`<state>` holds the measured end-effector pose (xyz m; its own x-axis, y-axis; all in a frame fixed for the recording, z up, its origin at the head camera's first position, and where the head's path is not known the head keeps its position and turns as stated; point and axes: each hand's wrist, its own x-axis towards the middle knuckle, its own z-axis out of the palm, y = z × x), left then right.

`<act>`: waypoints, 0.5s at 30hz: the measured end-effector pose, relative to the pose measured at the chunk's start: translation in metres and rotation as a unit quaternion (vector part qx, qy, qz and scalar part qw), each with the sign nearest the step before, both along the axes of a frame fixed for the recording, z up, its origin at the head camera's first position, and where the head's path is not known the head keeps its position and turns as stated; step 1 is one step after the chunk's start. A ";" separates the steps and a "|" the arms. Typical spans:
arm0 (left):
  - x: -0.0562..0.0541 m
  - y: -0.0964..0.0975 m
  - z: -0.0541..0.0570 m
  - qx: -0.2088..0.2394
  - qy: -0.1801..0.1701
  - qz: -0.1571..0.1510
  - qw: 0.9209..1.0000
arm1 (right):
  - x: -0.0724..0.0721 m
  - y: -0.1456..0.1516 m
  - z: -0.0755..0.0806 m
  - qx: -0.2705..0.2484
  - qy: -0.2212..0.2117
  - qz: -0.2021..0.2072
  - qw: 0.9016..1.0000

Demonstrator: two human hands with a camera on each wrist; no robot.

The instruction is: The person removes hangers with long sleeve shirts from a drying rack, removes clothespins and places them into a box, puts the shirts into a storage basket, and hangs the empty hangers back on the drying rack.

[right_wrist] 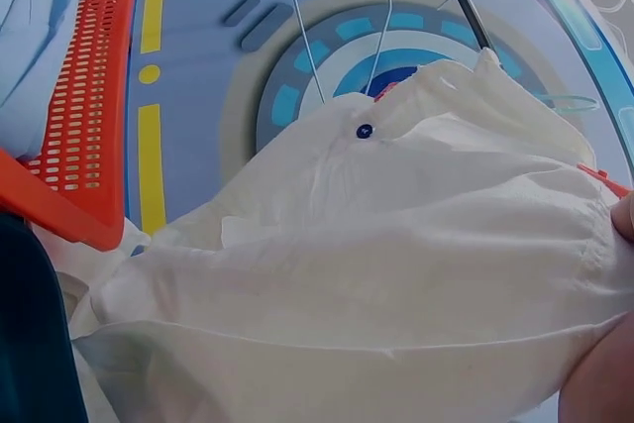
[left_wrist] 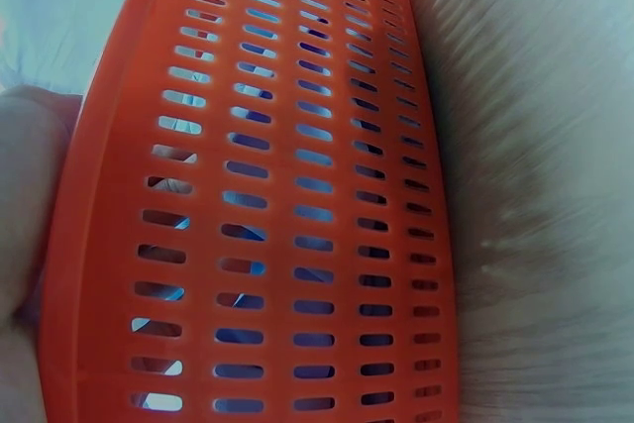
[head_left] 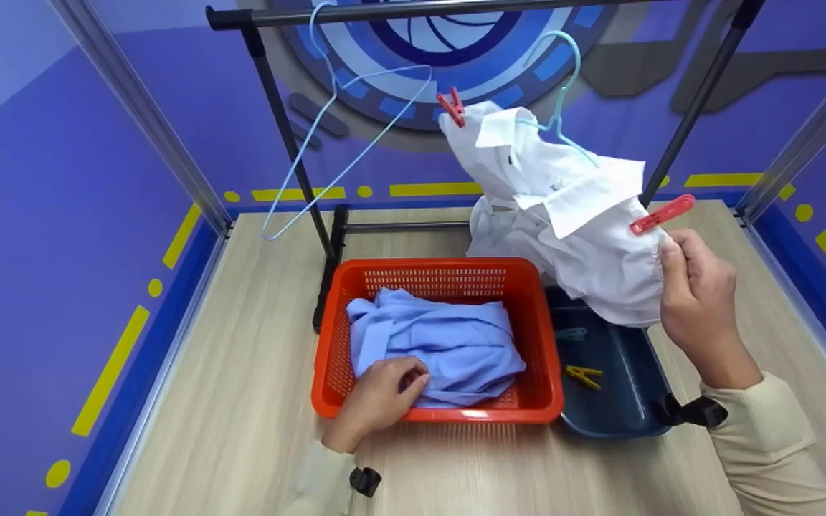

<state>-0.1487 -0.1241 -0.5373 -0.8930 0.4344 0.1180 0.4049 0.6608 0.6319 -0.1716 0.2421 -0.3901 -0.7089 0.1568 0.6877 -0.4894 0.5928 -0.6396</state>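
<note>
A: Eyes on the right hand [head_left: 703, 308], and we see it pinching the white collared shirt [head_left: 592, 258] by its edge, just beside a red clothespin [head_left: 662, 213]!

B: And where does the shirt sit, as we look at it?

A: Raised above the dark blue tray [head_left: 621, 401], slanting down toward that hand. We spot another red clothespin [head_left: 451, 107] at its far end, so that's 2 on the cloth. A pale blue hanger [head_left: 576, 57] runs into the collar, its hook showing below the black rail [head_left: 413, 9].

B: From the right wrist we get the white fabric spread wide, with a dark button [right_wrist: 365, 132] on it!

A: Over to the left hand [head_left: 381, 398]: fingers loosely curled, relaxed, lying across the near rim of the red-orange basket [head_left: 449, 415].

B: Is it touching the folded periwinkle garment [head_left: 449, 337] inside? We can't tell; the fingers are over it, that much we see.

A: In the tray, right beside the basket, we have a yellow clothespin [head_left: 581, 373] and a teal clothespin [head_left: 571, 334].

B: And up on the rail, to the left in our head view, 1 bare blue hanger [head_left: 336, 84] hangs by its hook!
</note>
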 end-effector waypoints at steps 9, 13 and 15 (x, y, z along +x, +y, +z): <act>0.000 0.000 0.000 -0.006 -0.003 0.001 1.000 | 0.003 -0.008 -0.006 0.040 0.016 0.012 0.999; 0.000 0.000 0.000 -0.006 -0.008 0.003 1.000 | 0.006 -0.013 -0.007 0.049 0.016 0.021 0.998; 0.000 0.000 -0.001 -0.005 -0.009 0.004 1.000 | 0.008 -0.015 -0.007 0.053 0.013 0.025 0.998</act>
<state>-0.1490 -0.1244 -0.5382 -0.8980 0.4288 0.0981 0.3890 0.6700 0.6322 -0.1639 0.2268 -0.3974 -0.6961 0.0475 0.7163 -0.5350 0.6310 -0.5618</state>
